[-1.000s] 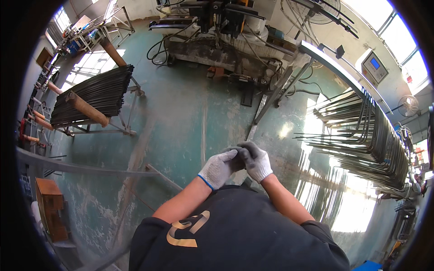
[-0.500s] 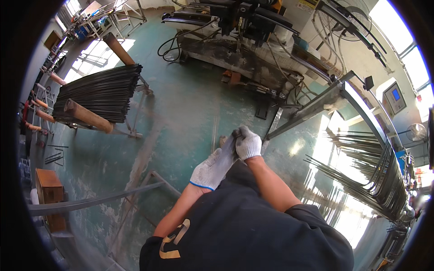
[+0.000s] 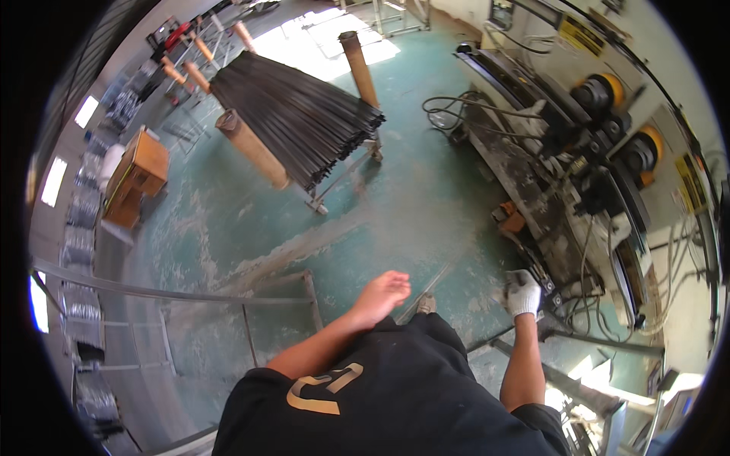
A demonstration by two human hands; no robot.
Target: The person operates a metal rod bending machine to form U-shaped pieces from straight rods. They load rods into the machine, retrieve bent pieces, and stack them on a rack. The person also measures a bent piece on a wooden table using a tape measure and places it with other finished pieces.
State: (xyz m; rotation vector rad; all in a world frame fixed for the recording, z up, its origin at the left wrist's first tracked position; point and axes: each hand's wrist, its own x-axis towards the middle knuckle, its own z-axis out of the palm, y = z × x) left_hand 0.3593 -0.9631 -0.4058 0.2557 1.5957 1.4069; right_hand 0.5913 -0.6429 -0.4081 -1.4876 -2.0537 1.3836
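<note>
My left hand (image 3: 382, 298) is bare and hangs in front of my body, fingers loosely bent, with nothing in it. To the right, my right hand (image 3: 523, 292) wears a white knitted work glove and is closed. A pale grey, blurred shape by its fingers looks like the glove from my left hand, though its outline is smeared. The right hand is out in front of the machine's (image 3: 585, 175) lower edge; I cannot tell whether it touches anything.
A rack with brown upright posts (image 3: 359, 68) carries a bundle of long black rods (image 3: 293, 114) ahead to the left. A metal frame (image 3: 175, 291) stands at my left, a wooden cabinet (image 3: 141, 175) beyond it. Loose cables (image 3: 456, 106) hang from the machine. More steel framing (image 3: 578, 384) lies lower right.
The glove has come off my left hand, which is now bare. My hands have parted, the right one moving out to the right. My view has turned toward the rod rack.
</note>
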